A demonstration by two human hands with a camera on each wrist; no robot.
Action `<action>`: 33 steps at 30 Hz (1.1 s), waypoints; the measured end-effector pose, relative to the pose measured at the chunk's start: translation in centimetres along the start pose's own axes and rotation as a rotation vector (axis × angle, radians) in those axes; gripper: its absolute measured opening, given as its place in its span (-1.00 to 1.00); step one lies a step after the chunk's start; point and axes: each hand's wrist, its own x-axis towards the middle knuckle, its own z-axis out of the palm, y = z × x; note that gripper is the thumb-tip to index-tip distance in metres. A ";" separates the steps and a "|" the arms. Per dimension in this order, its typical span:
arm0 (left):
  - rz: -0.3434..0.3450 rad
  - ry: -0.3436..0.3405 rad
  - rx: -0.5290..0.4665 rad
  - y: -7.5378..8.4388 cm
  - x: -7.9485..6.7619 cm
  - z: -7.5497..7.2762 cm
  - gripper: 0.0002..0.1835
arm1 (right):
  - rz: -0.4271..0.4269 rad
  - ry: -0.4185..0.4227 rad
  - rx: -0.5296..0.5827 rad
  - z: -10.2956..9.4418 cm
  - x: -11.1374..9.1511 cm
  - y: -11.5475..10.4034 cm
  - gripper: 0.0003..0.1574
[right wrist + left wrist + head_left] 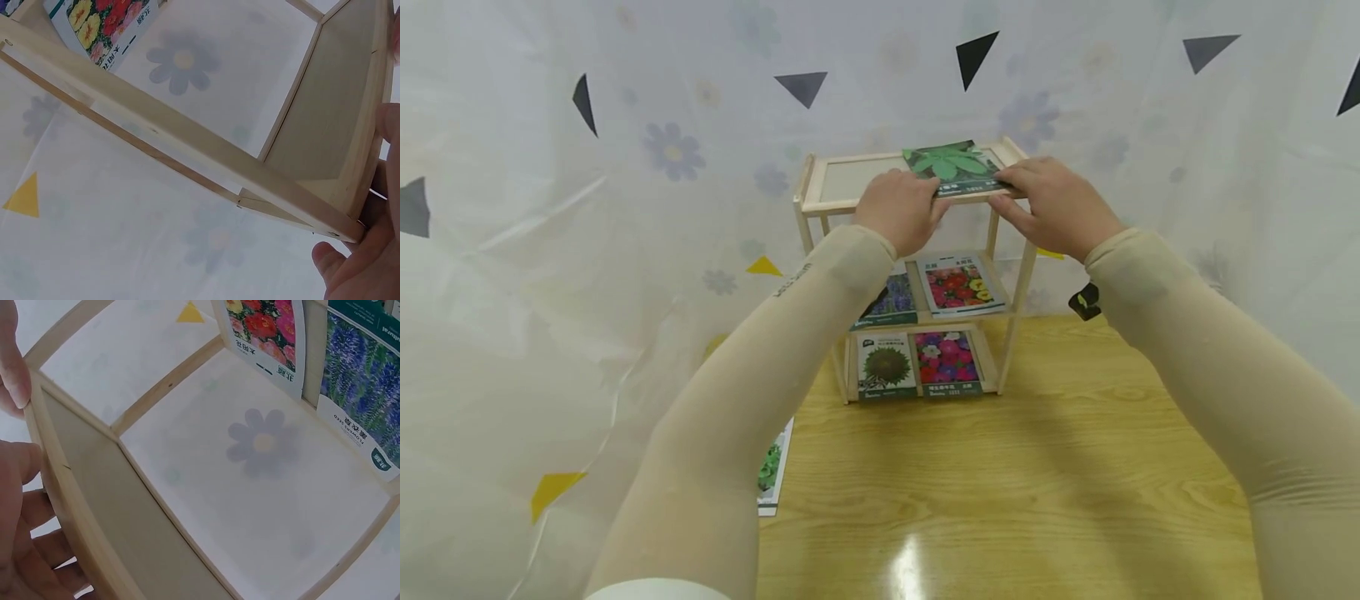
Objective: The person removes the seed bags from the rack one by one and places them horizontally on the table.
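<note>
A seed packet (951,162) with a green leaf picture lies on the top shelf (850,181) of a small wooden rack, toward its right side. At the packet's lower left corner my left hand (898,208) has curled fingers over it and the thumb along the shelf's front rail. My right hand (1060,200) grips at the lower right corner, fingertips on the packet and thumb lower, against the rail (369,137). From below, the left wrist view shows the left fingers (44,544) beyond the rail; the packet itself is hidden there.
On the middle shelf lie a purple-flower packet (895,298) and a red-and-yellow-flower packet (958,287). A sunflower packet (886,367) and a pink-flower packet (947,360) fill the bottom shelf. Another packet (771,467) lies on the wooden table (1000,500), partly behind my left arm.
</note>
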 end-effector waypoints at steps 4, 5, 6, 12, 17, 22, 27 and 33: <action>0.017 0.011 0.014 -0.1 0.0 0.0 -0.48 | 0.005 -0.005 0.000 0.0 -0.2 0.0 -0.42; 0.024 0.013 0.016 0.0 0.0 -0.1 -0.49 | 0.008 -0.005 0.001 0.0 -0.2 0.0 -0.42; 0.027 0.013 0.015 0.0 0.0 -0.1 -0.49 | 0.010 -0.006 0.002 0.0 -0.3 0.0 -0.43; 0.042 0.036 0.026 0.4 -0.1 0.2 -0.49 | 0.005 0.016 0.013 -0.4 -0.8 -0.2 -0.47; 0.069 0.083 0.043 0.5 -0.6 0.2 -0.50 | 0.003 0.039 0.011 -0.8 -0.9 -0.4 -0.50; 0.092 0.115 0.030 0.1 -1.2 0.2 -0.53 | -0.033 0.085 0.012 -0.8 -1.0 -0.8 -0.56; 0.091 0.132 -0.004 -0.1 -1.9 0.3 -0.53 | -0.092 0.144 -0.007 -0.6 -1.2 -1.3 -0.62; 0.102 0.183 -0.040 0.1 -3.1 0.1 -0.53 | -0.087 0.188 -0.024 -0.8 -1.9 -2.0 -0.67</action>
